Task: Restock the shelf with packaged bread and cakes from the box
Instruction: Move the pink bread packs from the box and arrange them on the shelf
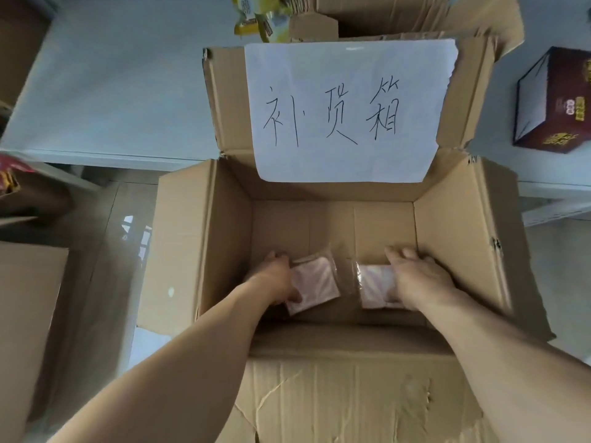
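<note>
From the head camera, a big cardboard box [332, 219] stood open on the floor, with a white paper sign [345, 107] stuck to its back flap. Both arms reached down inside it. The left hand [275, 279] curled around the left side of a pink packet [315, 284] in clear wrap, which lay on the bottom of the box. The right hand [415, 279] curled around the right side of a second pink packet [375, 287], just beside the first. These two seemed to be the last packets in the box. They looked light and soft, so a hard squeeze could squash the cake inside. The clear wrap looked shiny and may be slippery. It would be best to hold each one by its sides, with the fingers tucked under. The tall box walls and flaps stood around the hands, so the packets would have to come straight up. Behind the box was a pale shelf [112, 91]. Yellow packets [256, 14] lay at the top, a dark red box [556, 103] sat on the right, and another cardboard box [28, 314] stood on the left.
</note>
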